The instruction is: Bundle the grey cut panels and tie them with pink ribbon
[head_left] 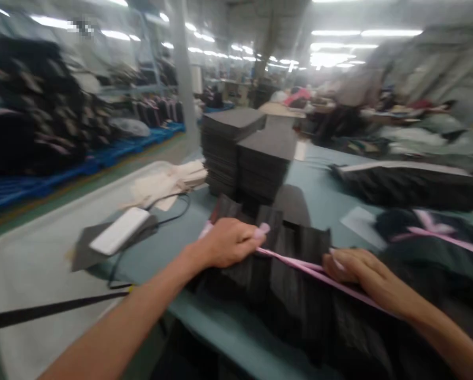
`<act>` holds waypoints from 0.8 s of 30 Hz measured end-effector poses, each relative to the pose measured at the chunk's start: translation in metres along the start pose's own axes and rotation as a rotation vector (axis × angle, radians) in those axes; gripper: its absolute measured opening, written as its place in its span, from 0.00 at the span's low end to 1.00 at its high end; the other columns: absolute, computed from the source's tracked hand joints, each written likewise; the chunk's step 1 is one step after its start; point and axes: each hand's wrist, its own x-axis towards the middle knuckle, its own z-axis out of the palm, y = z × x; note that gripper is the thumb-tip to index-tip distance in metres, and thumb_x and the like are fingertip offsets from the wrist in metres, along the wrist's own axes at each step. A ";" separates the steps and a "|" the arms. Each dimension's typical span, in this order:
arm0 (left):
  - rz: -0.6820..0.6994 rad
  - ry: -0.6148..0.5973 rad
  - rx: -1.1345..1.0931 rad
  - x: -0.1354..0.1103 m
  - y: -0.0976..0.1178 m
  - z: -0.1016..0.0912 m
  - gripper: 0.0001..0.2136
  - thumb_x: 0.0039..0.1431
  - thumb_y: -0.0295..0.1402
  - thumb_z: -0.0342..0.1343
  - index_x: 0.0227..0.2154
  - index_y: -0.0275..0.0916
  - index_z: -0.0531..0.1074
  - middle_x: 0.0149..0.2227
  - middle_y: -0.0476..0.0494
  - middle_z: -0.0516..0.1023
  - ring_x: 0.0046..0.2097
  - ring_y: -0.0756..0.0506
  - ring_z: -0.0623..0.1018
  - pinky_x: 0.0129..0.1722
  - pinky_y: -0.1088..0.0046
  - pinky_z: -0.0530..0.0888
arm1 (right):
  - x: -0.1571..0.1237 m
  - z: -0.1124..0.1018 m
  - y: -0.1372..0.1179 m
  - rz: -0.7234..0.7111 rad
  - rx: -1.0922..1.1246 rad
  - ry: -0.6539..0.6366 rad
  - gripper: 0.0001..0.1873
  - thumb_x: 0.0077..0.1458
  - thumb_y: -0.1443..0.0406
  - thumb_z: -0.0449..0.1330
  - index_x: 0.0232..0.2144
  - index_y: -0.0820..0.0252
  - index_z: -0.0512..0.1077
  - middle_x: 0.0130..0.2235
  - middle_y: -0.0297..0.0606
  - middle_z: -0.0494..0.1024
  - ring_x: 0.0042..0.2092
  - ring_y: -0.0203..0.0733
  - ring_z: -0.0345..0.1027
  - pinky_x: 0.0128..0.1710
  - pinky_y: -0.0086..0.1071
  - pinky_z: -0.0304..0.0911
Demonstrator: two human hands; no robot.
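A long bundle of dark pieces point(295, 295), apparently fabric, lies along the front of the blue-green table point(323, 195). A pink strip point(286, 258) runs over the top of the bundle, pulled tight between my hands. My left hand point(230, 243) is closed on the strip, and a pink end pokes out by its thumb. On the right, my right hand point(349, 269) is also closed around the strip, its fingertips partly hidden. The picture is blurred, so the knot or twist between the hands is unclear.
Two stacks of dark flat pieces point(268, 153) stand behind the bundle. To the left lie a white power bank-like box point(119, 230) with a black cable and cream pieces point(161, 184). Another bundle tied in pink point(434, 232) sits at right. Blue pallets point(62, 179) hold dark goods.
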 end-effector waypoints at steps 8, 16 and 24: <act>0.093 0.096 -0.034 0.009 -0.013 0.003 0.21 0.72 0.38 0.46 0.20 0.40 0.58 0.21 0.54 0.61 0.25 0.51 0.64 0.31 0.71 0.59 | -0.003 -0.011 0.034 -0.047 0.185 -0.032 0.30 0.71 0.46 0.51 0.22 0.55 0.57 0.24 0.29 0.56 0.27 0.35 0.49 0.32 0.36 0.52; 0.098 0.062 -0.037 0.010 -0.012 0.001 0.21 0.72 0.38 0.46 0.20 0.40 0.60 0.21 0.52 0.65 0.26 0.50 0.66 0.31 0.69 0.61 | -0.007 -0.013 0.028 -0.022 0.160 -0.056 0.31 0.70 0.42 0.50 0.22 0.54 0.56 0.24 0.28 0.55 0.27 0.35 0.46 0.31 0.36 0.48; 0.085 0.070 -0.073 0.006 -0.025 0.009 0.23 0.74 0.41 0.45 0.21 0.40 0.60 0.22 0.52 0.62 0.27 0.50 0.64 0.32 0.68 0.59 | -0.005 -0.014 0.028 -0.014 0.158 -0.061 0.31 0.71 0.43 0.49 0.21 0.53 0.54 0.23 0.29 0.54 0.27 0.36 0.46 0.31 0.36 0.49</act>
